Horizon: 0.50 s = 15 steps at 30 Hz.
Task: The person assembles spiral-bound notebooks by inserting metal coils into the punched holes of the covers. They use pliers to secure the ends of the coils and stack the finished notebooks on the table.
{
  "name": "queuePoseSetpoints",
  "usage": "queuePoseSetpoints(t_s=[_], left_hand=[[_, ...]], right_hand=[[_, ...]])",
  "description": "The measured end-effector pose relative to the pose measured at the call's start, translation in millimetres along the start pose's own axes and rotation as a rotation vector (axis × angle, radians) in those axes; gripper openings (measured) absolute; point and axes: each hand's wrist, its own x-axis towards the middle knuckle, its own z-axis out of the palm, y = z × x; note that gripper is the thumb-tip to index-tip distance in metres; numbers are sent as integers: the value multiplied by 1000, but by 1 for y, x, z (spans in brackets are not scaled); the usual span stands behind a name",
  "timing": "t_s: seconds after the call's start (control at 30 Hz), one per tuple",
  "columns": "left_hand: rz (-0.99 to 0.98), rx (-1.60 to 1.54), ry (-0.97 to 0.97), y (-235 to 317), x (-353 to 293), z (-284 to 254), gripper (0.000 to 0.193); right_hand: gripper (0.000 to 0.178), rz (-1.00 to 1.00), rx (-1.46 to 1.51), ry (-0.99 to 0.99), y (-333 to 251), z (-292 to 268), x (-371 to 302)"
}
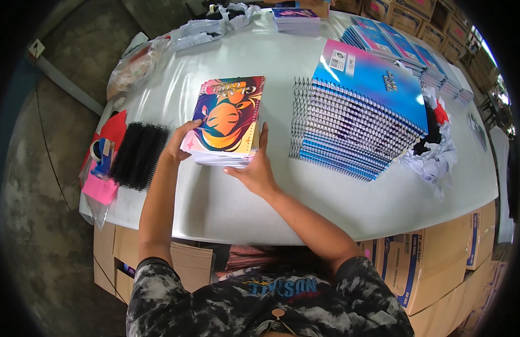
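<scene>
A stack of notebooks [223, 121] with a colourful orange, purple and yellow cover stands on the white table in front of me. Small punched holes run down its right edge, and I see no coil in them. My left hand [183, 140] grips the stack's near left corner, thumb on the top cover. Around the near right corner, my right hand [256, 168] presses with its fingers along the side and its thumb at the front. Left of the stack lies a bundle of black spiral coils [139, 156]. To the right rises a big pile of blue and pink spiral notebooks [372, 112].
By the table's left edge are a blue tape dispenser [104, 160] and pink paper [100, 187]. More notebooks [296, 21] and blue notebook stacks [392, 42] stand at the back. Crumpled wrapping [434, 163] lies at right. Cardboard boxes [417, 264] sit below the table [327, 216].
</scene>
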Motion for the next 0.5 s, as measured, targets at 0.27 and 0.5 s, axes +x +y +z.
queuePoseSetpoints(t_s=[0.27, 0.5], left_hand=[[-79, 1, -205, 12, 48, 23, 42], [-199, 215, -335, 31, 95, 14, 47]], right_hand=[[124, -22, -420, 203, 3, 23, -32], [121, 21, -410, 50, 10, 25, -37]])
